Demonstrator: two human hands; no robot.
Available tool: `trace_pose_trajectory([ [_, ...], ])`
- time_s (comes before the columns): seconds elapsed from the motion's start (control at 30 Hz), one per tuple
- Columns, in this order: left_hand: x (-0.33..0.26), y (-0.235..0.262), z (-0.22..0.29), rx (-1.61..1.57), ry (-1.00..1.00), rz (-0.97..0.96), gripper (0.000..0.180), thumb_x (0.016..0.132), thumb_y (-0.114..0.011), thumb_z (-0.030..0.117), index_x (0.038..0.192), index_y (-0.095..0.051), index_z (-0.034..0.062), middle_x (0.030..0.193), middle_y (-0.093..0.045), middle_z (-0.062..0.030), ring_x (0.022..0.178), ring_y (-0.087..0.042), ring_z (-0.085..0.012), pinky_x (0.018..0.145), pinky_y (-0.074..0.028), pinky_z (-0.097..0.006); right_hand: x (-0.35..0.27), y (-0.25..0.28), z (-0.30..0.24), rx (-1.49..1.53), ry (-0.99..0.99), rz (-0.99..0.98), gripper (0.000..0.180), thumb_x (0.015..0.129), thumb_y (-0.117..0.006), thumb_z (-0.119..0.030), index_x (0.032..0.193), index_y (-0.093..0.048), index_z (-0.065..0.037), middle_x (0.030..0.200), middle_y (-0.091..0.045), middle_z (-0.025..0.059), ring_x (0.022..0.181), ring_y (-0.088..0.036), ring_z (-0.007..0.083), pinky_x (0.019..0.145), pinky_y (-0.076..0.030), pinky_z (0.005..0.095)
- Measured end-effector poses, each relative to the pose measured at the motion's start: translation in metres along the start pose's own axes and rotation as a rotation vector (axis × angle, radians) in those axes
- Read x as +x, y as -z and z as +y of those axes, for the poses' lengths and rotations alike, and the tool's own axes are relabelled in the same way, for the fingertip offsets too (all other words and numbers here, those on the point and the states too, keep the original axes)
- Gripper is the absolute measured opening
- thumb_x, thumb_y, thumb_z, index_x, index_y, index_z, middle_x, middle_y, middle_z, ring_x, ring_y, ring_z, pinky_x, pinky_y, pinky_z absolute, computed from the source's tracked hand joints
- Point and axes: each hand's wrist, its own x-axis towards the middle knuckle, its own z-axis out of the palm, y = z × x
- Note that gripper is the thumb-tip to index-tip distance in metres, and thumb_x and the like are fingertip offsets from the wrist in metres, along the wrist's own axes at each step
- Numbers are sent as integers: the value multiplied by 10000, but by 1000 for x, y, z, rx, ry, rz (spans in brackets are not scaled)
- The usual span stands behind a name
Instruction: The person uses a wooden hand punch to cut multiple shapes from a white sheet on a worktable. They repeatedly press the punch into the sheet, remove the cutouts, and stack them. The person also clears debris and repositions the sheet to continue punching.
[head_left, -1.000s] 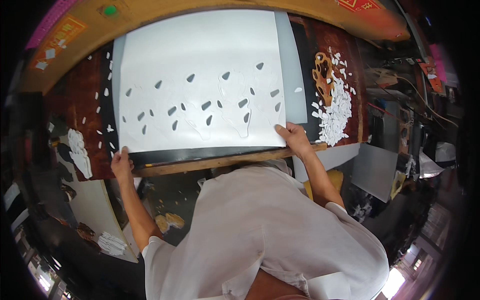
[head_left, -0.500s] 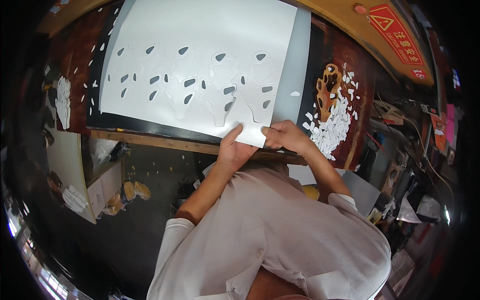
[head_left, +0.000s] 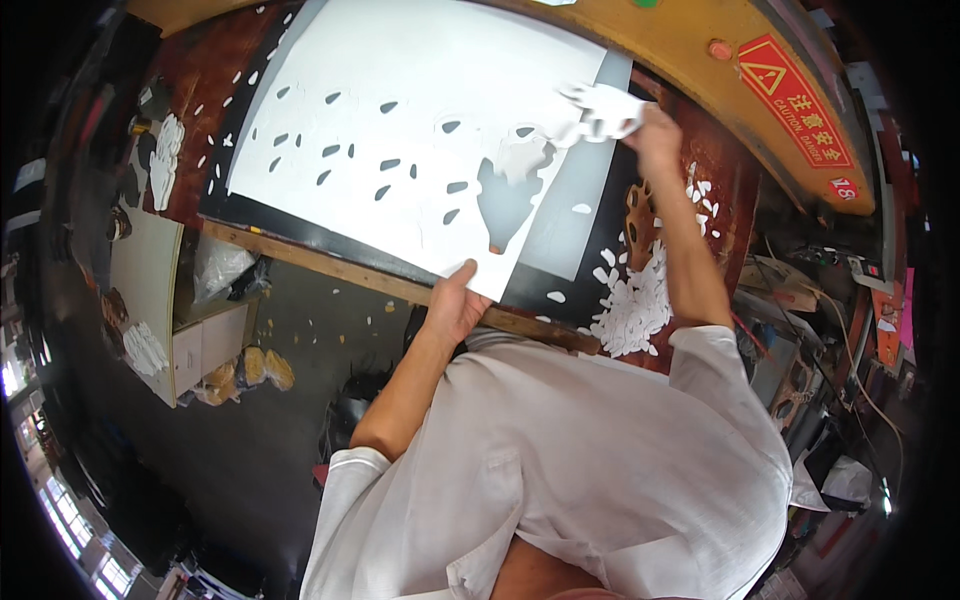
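A large white sheet [head_left: 330, 220] lies slanted over the work surface, with cut outlines and several small dark holes in it. At its near corner my left hand [head_left: 460, 303] is closed on the edge, thumb on top. My right hand [head_left: 658, 142] is raised over the sheet's far right side, fingers pinching a white cut-out piece [head_left: 600, 112] with holes in it, partly blurred by motion. Below that piece, a shaped opening in the sheet shows the grey board [head_left: 550, 240] underneath. A brown shaped die with holes [head_left: 638, 228] stands beside my right forearm, which partly hides it.
Small white scraps [head_left: 632, 312] are heaped at the table's right, with others strewn along the left. A stack of white cut pieces [head_left: 166, 160] sits at the far left. Behind the table runs a yellow machine beam [head_left: 690, 75] with a red button [head_left: 720, 49] and a red warning sign.
My right hand has left the sheet's near corner and moved up and away, lifting a cut-out piece out. The sheet has turned slightly, and my left hand still holds its corner.
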Motion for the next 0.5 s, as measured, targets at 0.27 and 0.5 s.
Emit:
trace_pose_trajectory([
  [0.27,4,4,6,160,39,74,407,1147,-473,196,1454,-477,-72,1391,-644,-210,1189,-715,-303,979,-654,-438,71,24,-47,92,213,-28,344,1123,-553,-272,1086,-681,45,903,-699,95,707,-690,169,670,-631,303],
  [0.5,-29,3,29,589,367,60,484,1136,-535,384,1247,-648,-74,1108,-767,-216,938,-791,-300,801,-676,-400,33,-15,-62,126,120,-320,271,1114,-585,-271,1075,-725,-42,895,-718,67,705,-673,132,655,-588,289],
])
